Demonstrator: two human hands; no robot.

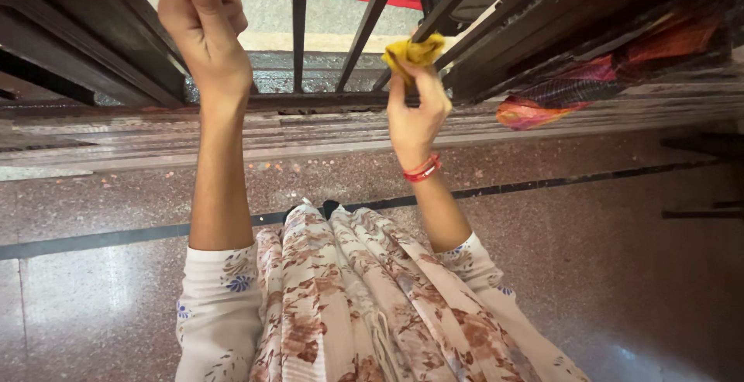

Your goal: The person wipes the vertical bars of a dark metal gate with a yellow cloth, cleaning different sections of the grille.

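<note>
Yellow cloth point(415, 51) bunched in right hand point(415, 111), fingers pinched tight around it, pressed against dark metal window bar point(370, 18). Red bangles point(422, 169) on right wrist. Left hand point(203, 22) raised at frame edge, fingers curled against dark window frame point(93, 33); whether it grips anything cannot be told. Grille bars slant above stone sill point(310, 130). Colourful fabric point(558, 95) lies at right, near bars. Floral dress point(349, 297) below, speckled floor point(604, 258) beneath.

Daylight comes thru the dark metal window bars point(298, 25) up top, bright w/ slight washout outside. Polished speckled stone floor point(581, 219) shows soft glare at bottom-left corner and bottom edge. Wide-angle bending at frame edges; right side dim and soft.
</note>
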